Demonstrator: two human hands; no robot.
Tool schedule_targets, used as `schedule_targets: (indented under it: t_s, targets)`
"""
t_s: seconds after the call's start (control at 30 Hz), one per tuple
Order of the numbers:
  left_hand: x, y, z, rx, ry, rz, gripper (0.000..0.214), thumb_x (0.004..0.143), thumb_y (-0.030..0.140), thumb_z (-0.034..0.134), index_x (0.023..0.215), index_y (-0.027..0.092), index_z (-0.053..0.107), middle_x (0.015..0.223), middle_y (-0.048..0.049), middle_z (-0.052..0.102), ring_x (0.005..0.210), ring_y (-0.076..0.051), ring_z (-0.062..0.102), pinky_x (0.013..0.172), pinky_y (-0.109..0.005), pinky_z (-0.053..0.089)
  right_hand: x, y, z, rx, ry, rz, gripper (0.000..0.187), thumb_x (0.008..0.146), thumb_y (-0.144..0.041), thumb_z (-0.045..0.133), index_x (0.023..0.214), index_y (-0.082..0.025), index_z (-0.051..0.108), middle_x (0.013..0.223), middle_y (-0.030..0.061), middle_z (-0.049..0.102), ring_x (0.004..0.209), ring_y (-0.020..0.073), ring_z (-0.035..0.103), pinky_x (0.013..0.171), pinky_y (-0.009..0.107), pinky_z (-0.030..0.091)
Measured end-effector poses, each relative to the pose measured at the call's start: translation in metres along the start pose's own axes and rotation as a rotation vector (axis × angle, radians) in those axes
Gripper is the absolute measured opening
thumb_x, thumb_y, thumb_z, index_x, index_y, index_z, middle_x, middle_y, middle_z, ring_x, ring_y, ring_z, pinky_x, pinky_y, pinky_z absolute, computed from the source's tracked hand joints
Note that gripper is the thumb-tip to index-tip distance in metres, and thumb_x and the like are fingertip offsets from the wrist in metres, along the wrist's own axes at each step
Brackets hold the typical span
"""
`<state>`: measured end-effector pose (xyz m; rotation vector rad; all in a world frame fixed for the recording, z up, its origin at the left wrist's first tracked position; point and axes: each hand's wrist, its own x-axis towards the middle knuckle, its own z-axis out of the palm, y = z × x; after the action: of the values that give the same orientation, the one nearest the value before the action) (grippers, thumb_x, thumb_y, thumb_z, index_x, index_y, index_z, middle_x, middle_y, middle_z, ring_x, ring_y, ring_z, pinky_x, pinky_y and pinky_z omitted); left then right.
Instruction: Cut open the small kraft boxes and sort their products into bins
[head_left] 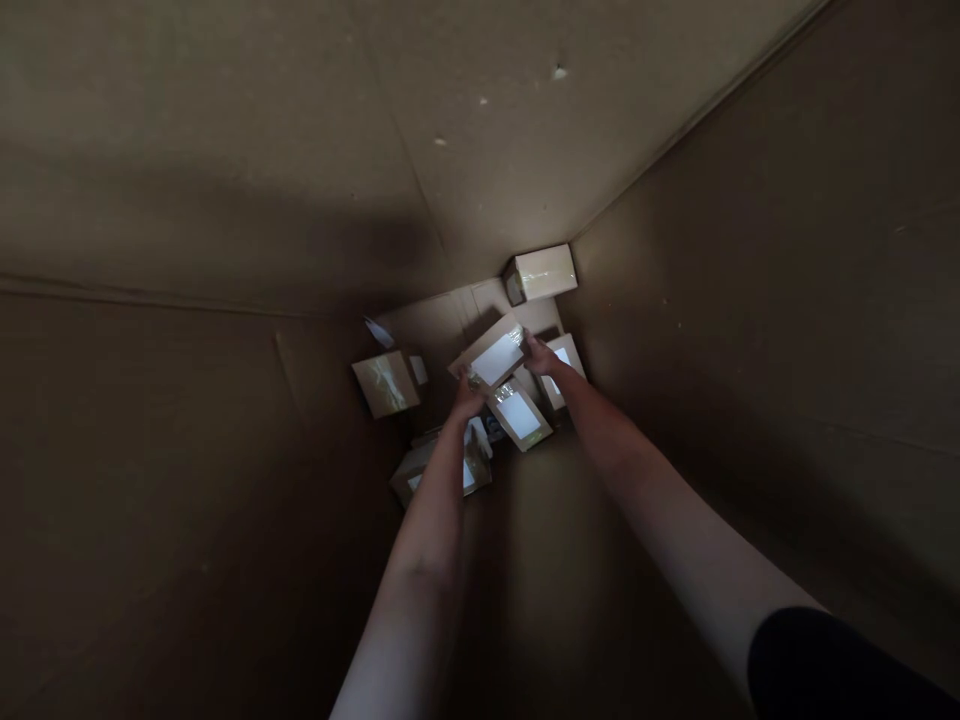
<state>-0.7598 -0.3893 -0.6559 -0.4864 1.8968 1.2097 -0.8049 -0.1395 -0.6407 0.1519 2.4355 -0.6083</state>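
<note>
Both my arms reach deep into a very large cardboard container. A taped cardboard box [493, 352] with a white label is held between my hands, tilted, near the bottom. My left hand [467, 396] grips its lower left end, and my right hand [538, 355] grips its right end. Just below it lies another labelled box [519, 414], partly overlapped by the held one. Close to my right wrist, a third labelled box [568, 372] is partly covered by my arm. Under my left forearm sits a larger taped box [420, 468], partly hidden.
A taped box [545, 272] stands in the far corner, and another box [386, 385] lies at the left, with a pale paper piece [379, 332] beside it. High cardboard walls [780, 300] close in on the sides. The lower area is dark.
</note>
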Motion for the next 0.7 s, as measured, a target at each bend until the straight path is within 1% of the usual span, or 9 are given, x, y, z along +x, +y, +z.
schedule_targets:
  t_s: [0.07,0.1,0.13,0.23,0.3,0.4,0.47,0.57,0.7]
  targets:
    - [-0.001,0.001,0.001,-0.017,0.044,0.036,0.118,0.078,0.012,0.079,0.172,0.018,0.008,0.16,-0.018,0.053,0.14,-0.025,0.059,0.114,-0.036,0.05,-0.006,-0.007,-0.002,0.001,-0.086,0.079,0.099,0.085,-0.017,0.068,0.172,-0.015,0.019,0.153,0.0142,0.059,0.132,0.0294,0.061,0.114,0.037,0.047]
    - [-0.003,0.004,-0.001,-0.007,0.077,0.051,0.116,0.079,0.011,0.077,0.171,0.02,0.009,0.162,-0.0168,0.051,0.142,-0.025,0.057,0.115,-0.036,0.049,-0.01,-0.013,-0.005,-0.004,-0.111,0.105,0.098,0.086,-0.016,0.066,0.172,-0.017,0.019,0.154,0.0134,0.058,0.13,0.0284,0.062,0.114,0.036,0.046]
    - [-0.006,0.008,-0.004,0.01,0.116,0.062,0.113,0.079,0.011,0.076,0.171,0.021,0.012,0.163,-0.0158,0.05,0.144,-0.025,0.054,0.117,-0.037,0.047,-0.015,-0.02,-0.01,-0.008,-0.105,0.11,0.096,0.087,-0.015,0.065,0.172,-0.018,0.02,0.153,0.0134,0.058,0.128,0.0279,0.063,0.114,0.036,0.047]
    - [-0.022,0.029,-0.02,0.079,0.245,0.09,0.102,0.079,0.013,0.075,0.168,0.02,0.026,0.163,-0.0155,0.047,0.15,-0.028,0.047,0.124,-0.039,0.041,-0.033,-0.045,-0.03,-0.036,-0.024,0.081,0.09,0.09,-0.018,0.064,0.171,-0.021,0.026,0.149,0.0152,0.057,0.123,0.028,0.063,0.113,0.037,0.048]
    - [-0.039,0.049,-0.033,0.128,0.318,0.114,0.093,0.081,0.016,0.075,0.165,0.021,0.035,0.164,-0.0154,0.044,0.153,-0.03,0.043,0.127,-0.04,0.038,-0.048,-0.064,-0.047,-0.065,0.057,0.051,0.083,0.092,-0.021,0.065,0.169,-0.022,0.033,0.145,0.0153,0.057,0.125,0.0295,0.06,0.114,0.038,0.047]
    - [-0.074,0.084,-0.054,0.184,0.397,0.162,0.083,0.084,0.019,0.073,0.161,0.023,0.043,0.163,-0.0148,0.042,0.154,-0.033,0.04,0.128,-0.043,0.036,-0.072,-0.092,-0.079,-0.097,0.157,0.017,0.071,0.096,-0.023,0.063,0.164,-0.025,0.045,0.139,0.0146,0.058,0.126,0.0306,0.057,0.115,0.04,0.046]
    - [-0.1,0.108,-0.067,0.211,0.434,0.208,0.081,0.084,0.02,0.073,0.16,0.022,0.045,0.163,-0.0158,0.041,0.155,-0.035,0.039,0.129,-0.044,0.035,-0.09,-0.11,-0.103,-0.106,0.204,0.004,0.066,0.097,-0.022,0.063,0.162,-0.027,0.049,0.135,0.0136,0.058,0.123,0.0291,0.058,0.113,0.037,0.047]
    - [-0.141,0.143,-0.087,0.232,0.472,0.294,0.079,0.085,0.023,0.074,0.159,0.02,0.047,0.163,-0.018,0.038,0.156,-0.037,0.036,0.128,-0.045,0.035,-0.12,-0.134,-0.142,-0.117,0.28,-0.021,0.065,0.097,-0.019,0.063,0.16,-0.031,0.051,0.131,0.0108,0.057,0.118,0.0259,0.06,0.11,0.034,0.048]
    - [-0.205,0.184,-0.107,0.224,0.503,0.413,0.077,0.084,0.022,0.074,0.157,0.017,0.051,0.16,-0.0185,0.04,0.153,-0.037,0.04,0.126,-0.047,0.038,-0.174,-0.165,-0.198,-0.145,0.391,-0.063,0.066,0.095,-0.016,0.065,0.157,-0.036,0.054,0.124,0.0094,0.056,0.115,0.0264,0.058,0.107,0.037,0.05]
